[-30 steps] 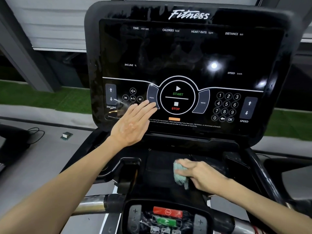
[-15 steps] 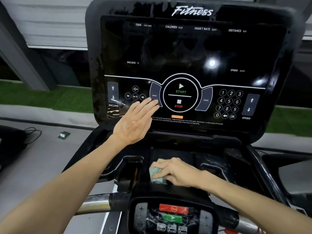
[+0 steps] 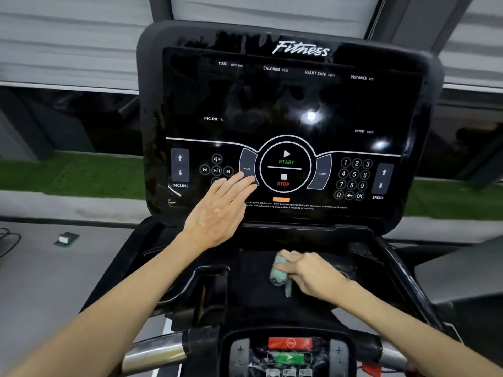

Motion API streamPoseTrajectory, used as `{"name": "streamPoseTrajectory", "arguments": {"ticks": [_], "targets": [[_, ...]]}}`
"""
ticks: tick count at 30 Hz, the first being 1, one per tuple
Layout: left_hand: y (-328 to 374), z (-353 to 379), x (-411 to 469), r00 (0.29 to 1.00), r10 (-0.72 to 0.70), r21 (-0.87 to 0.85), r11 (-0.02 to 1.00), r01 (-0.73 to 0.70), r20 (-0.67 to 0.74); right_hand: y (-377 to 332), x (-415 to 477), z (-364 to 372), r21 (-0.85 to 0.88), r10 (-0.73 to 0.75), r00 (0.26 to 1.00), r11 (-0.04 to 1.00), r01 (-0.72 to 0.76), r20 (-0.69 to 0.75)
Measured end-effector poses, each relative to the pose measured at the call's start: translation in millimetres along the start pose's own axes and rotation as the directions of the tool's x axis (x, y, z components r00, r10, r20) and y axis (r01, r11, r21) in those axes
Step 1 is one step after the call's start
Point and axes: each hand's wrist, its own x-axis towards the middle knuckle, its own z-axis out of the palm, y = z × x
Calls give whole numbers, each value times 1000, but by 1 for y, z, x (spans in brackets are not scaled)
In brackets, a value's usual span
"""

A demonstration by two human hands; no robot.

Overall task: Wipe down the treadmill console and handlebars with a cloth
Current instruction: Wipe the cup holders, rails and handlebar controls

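Note:
The black treadmill console (image 3: 288, 104) fills the middle of the view, its glossy panel streaked with wet marks. My left hand (image 3: 217, 210) lies flat with straight fingers on the lower left of the panel, fingertips near the PROG key. Below the panel, my right hand (image 3: 310, 270) grips a bunched pale-green cloth (image 3: 278, 270) and presses it onto the black tray (image 3: 253, 268) under the console. A chrome handlebar (image 3: 152, 355) runs across the bottom left, and a second end (image 3: 392, 359) shows at bottom right.
A lower control pad (image 3: 290, 355) with a red and a green button sits at the bottom centre. A cup recess (image 3: 209, 292) lies left of the tray. A small box (image 3: 66, 238) and a cable (image 3: 8, 240) lie on the grey floor at left.
My right hand has slid the cloth to the left and then back to the right across the tray. My left hand has stayed flat on the panel.

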Motion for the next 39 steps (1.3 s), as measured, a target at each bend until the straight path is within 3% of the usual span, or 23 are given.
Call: {"name": "streamPoseTrajectory", "arguments": {"ticks": [4,9,12,14,18,21,24,28,34,39], "targets": [[0,-3,0,1000,17,-13,1000,-17,16,-32,47,6,144,-31,996,989,43,-82],[0,-5,3,999,-8,-64,998,10,33,-35,41,5,334,-143,990,933,131,11],[5,-6,4,999,-27,-111,993,30,25,-16,19,-5,303,-139,989,946,117,52],[16,-6,7,1000,-9,-163,987,9,5,-2,3,-9,194,-98,995,977,90,32],[58,2,27,995,104,-147,984,-101,11,11,-20,-6,-50,-55,988,998,48,-142],[89,8,59,994,108,-137,985,-106,9,17,-33,-7,-60,-63,951,997,47,-302],[114,14,94,991,136,-113,984,-135,-1,35,-53,-8,-83,-28,953,997,3,-302],[141,26,119,992,122,-82,989,-121,10,78,-73,-5,39,79,963,997,-71,-256],[152,45,118,996,86,-18,996,-85,32,99,-76,15,126,27,983,992,-4,-181],[152,47,118,997,63,-16,998,-62,37,78,-43,14,208,-77,976,971,120,-204]]}}
